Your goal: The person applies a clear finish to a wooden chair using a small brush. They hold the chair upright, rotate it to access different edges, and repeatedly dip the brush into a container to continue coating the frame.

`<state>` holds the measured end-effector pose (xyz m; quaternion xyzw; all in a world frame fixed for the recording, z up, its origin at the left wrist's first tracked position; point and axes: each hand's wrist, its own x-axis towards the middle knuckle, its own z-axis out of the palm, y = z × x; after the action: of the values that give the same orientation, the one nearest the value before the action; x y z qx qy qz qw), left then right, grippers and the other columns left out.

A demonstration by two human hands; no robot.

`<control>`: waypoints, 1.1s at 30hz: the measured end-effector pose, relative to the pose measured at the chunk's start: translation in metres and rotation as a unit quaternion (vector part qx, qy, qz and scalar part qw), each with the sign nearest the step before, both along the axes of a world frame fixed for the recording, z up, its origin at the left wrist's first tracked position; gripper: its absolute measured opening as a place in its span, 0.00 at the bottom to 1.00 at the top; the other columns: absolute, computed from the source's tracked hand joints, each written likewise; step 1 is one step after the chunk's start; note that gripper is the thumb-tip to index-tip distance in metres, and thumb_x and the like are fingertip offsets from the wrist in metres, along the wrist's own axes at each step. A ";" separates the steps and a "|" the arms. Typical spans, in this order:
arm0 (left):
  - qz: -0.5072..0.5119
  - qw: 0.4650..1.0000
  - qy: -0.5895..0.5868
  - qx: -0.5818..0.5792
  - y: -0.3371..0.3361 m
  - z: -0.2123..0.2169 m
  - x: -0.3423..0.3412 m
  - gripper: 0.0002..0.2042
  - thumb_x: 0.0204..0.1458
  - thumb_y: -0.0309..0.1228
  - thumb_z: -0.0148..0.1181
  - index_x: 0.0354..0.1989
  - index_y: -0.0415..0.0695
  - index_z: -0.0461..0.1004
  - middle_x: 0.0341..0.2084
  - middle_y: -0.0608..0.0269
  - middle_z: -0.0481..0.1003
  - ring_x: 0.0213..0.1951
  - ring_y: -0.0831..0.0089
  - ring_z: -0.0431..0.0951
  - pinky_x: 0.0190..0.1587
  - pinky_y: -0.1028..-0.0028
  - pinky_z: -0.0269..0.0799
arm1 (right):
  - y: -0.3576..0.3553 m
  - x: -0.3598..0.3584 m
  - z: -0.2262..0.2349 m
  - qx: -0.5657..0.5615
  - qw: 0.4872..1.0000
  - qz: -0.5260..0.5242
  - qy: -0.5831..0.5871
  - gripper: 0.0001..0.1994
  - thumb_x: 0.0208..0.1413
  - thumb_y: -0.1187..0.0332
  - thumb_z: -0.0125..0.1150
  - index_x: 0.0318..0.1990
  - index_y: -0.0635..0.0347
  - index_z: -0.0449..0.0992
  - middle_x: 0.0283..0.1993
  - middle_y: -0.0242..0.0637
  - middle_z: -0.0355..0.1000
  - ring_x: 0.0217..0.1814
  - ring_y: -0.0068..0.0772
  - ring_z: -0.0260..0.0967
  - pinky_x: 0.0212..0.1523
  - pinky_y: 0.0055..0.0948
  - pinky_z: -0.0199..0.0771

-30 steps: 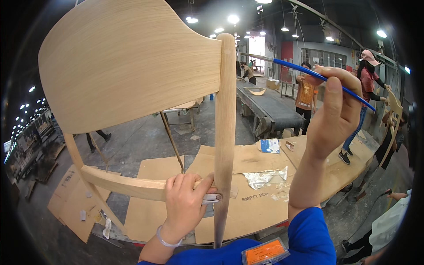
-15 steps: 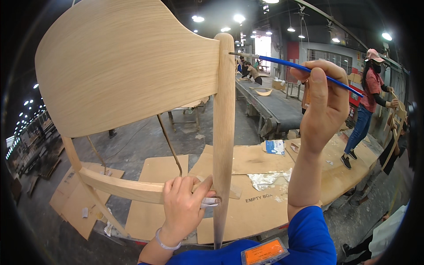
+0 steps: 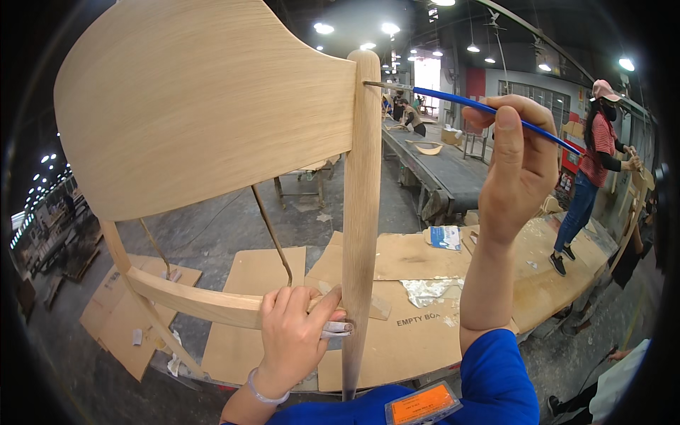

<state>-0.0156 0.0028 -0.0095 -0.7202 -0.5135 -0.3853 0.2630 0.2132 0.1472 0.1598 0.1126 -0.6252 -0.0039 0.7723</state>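
A pale wooden chair frame (image 3: 363, 212) stands close in front of me, with a broad curved backrest panel (image 3: 205, 106) joined to its right post. My right hand (image 3: 520, 163) is raised and pinches a slim blue paintbrush (image 3: 453, 98). The brush's dark tip touches the upper part of the right post, near the panel's edge. Lower down, my left hand (image 3: 297, 329) is closed around the right end of the chair's lower rail (image 3: 198, 301). A small whitish tube-like thing (image 3: 336, 329) pokes out under its fingers beside the post; its kind is unclear.
Cardboard sheets (image 3: 397, 354) cover the platform below, with a torn white scrap (image 3: 428, 289) and a blue-and-white packet (image 3: 445, 237) on them. A long dark conveyor (image 3: 443, 166) runs behind. At right a person in a striped shirt (image 3: 602, 149) handles a wooden frame.
The view has shifted slightly. The brush tip remains on the upper post with little movement, and my left hand keeps its grip on the rail.
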 end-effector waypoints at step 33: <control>0.020 1.000 -0.015 -0.008 -0.006 0.000 -0.029 0.12 0.62 0.37 0.66 0.48 0.45 0.86 0.33 0.62 0.74 0.38 0.61 0.73 0.47 0.60 0.62 | 0.009 -0.038 0.000 0.005 0.999 0.051 -0.013 0.07 0.74 0.75 0.60 0.52 0.71 0.76 0.48 0.46 0.81 0.46 0.36 0.86 0.51 0.29 0.86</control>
<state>-0.0443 -0.0029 -0.0098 -0.7061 -0.5345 -0.3865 0.2576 0.1749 0.1558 0.1603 0.1478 -0.6289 0.0338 0.7626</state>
